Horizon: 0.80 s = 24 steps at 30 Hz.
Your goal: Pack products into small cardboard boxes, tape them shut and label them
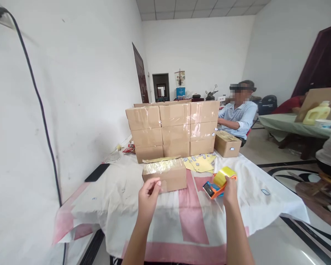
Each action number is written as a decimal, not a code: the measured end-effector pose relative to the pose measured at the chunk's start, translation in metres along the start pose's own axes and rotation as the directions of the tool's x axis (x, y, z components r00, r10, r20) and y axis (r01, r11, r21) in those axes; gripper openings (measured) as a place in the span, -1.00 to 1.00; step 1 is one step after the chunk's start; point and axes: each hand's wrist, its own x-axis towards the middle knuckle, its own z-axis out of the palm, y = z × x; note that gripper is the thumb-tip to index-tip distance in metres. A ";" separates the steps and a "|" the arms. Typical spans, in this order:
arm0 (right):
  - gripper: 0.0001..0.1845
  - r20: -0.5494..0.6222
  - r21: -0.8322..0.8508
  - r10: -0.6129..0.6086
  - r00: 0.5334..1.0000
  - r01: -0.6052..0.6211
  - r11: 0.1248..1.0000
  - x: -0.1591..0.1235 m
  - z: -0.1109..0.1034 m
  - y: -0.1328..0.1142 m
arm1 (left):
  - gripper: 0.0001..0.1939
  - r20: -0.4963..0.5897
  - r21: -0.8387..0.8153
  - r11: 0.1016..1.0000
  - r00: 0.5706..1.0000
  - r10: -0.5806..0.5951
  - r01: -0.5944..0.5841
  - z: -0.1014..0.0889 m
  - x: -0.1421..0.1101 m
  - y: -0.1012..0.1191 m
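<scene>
My right hand [230,189] grips a tape dispenser [216,192], orange and blue, with a roll of yellowish tape [223,176] on it, above the tabletop. In front of the near carton, my left hand [149,191] is closed in a pinch, thumb against fingers. A faint pale patch shows by its fingertips, too small to name. That cardboard box [172,178] lies on the cloth with shiny tape along its top. Behind it stands a stack of taped cardboard boxes [175,129]. Yellow sheets [201,163] with small labels lie between the stack and the dispenser.
Another taped box [227,144] stands right of the stack. A dark flat object [97,172] lies at the cloth's left edge. Across the table sits a person in a light blue shirt [238,114]. A second table [281,123] with a yellow jug [317,113] is at right.
</scene>
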 end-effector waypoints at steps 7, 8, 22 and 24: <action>-0.63 0.111 -0.158 0.049 0.993 -0.031 0.987 -0.003 0.011 0.023 | -0.46 -0.064 -0.022 0.998 0.997 -0.053 0.051 -0.007 0.007 -0.010; -0.64 0.099 -0.201 0.047 0.994 -0.026 0.979 -0.002 0.012 0.023 | -0.46 -0.072 -0.045 0.997 0.995 -0.063 0.060 -0.007 0.008 -0.010; -0.77 0.242 -0.123 -0.312 0.919 0.348 0.929 -0.053 0.049 -0.053 | -0.32 -0.024 0.003 1.000 1.000 -0.015 0.015 -0.015 -0.006 0.004; -0.81 0.475 -0.058 -0.316 0.821 0.388 0.920 -0.078 0.070 -0.062 | -0.34 0.015 0.087 0.996 1.000 0.025 -0.026 -0.015 -0.009 0.007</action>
